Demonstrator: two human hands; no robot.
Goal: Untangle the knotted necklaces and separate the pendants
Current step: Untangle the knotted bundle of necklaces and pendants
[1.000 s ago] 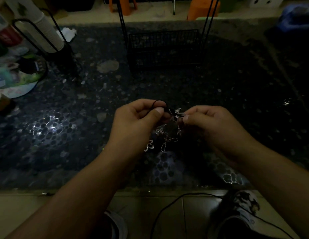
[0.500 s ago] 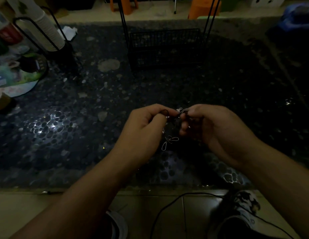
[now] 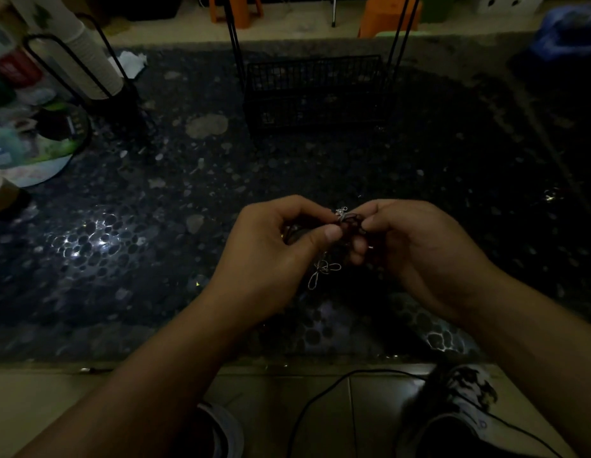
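The knotted necklaces are held above the counter, at the middle of the view. They are pinched in the grip of the left hand from nine o'clock and of the right hand from three, fingers curled tight. A looped pendant hangs at six o'clock. The knot is best loosened gently, not pulled taut. At twelve o'clock a wire basket stands; its contents cannot be told.
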